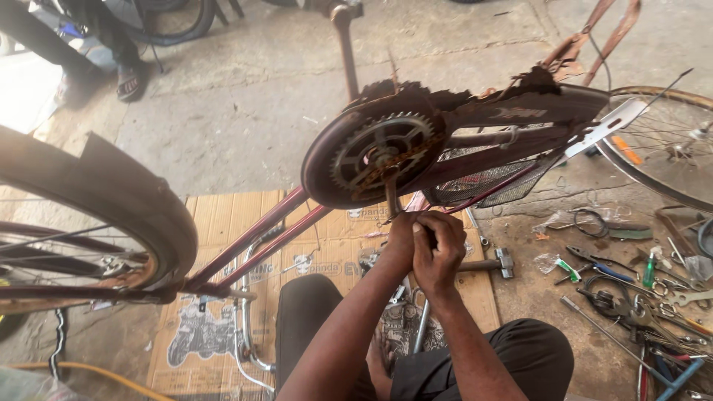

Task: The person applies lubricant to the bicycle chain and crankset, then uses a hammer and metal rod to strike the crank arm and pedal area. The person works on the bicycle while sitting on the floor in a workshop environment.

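Crank arm (391, 194) of the upturned bicycle hangs down from the middle of the rusty chainring (380, 152), and both hands meet at its lower end. Seen from the head camera, the left hand (402, 236) is wrapped around the bottom of the arm from the left side, its fingers curled shut over the metal. The right hand (440, 245) sits just beside it, touching it, with its fingers folded tight over the same spot; what exactly lies under those fingers is hidden. So the arm runs straight up out of the two fists, with the chainring directly above them and the dark chain guard (475, 111) stretching away to the right.

The maroon frame tubes (260, 236) slant down to the left toward a wheel with a black mudguard (126, 200). A wire basket (483, 182) hangs under the frame to the right of the hands. Below everything lies flattened cardboard (223, 297) on the concrete floor. A hammer (490, 263) rests on the cardboard near the right hand. Farther right, well apart from the hands, loose tools (639, 297) are scattered on the ground. Another wheel (661, 141) shows at the right edge.
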A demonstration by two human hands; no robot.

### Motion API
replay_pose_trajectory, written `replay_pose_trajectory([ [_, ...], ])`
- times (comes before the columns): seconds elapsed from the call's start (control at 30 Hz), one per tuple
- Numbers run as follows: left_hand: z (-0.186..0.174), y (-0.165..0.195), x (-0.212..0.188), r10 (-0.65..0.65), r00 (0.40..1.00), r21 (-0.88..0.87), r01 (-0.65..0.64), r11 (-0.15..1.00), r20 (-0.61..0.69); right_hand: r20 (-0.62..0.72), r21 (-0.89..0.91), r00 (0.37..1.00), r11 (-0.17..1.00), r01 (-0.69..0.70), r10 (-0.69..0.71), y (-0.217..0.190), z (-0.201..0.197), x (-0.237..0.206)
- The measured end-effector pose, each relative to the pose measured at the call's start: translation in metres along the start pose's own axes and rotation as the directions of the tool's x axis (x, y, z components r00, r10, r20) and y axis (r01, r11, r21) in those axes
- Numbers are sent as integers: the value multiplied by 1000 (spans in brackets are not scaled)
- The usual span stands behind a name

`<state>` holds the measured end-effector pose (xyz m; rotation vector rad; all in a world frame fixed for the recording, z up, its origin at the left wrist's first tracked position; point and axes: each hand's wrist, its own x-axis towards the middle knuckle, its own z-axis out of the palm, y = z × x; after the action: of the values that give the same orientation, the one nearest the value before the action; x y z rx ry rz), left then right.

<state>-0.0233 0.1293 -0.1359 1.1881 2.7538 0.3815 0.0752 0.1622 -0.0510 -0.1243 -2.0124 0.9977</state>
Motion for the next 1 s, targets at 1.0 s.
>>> replay_pose_trajectory([
  [1.0, -10, 3, 2, -17, 970, 217, -37, 975, 244, 31, 23, 999, 999, -32, 31, 10, 1, -8],
])
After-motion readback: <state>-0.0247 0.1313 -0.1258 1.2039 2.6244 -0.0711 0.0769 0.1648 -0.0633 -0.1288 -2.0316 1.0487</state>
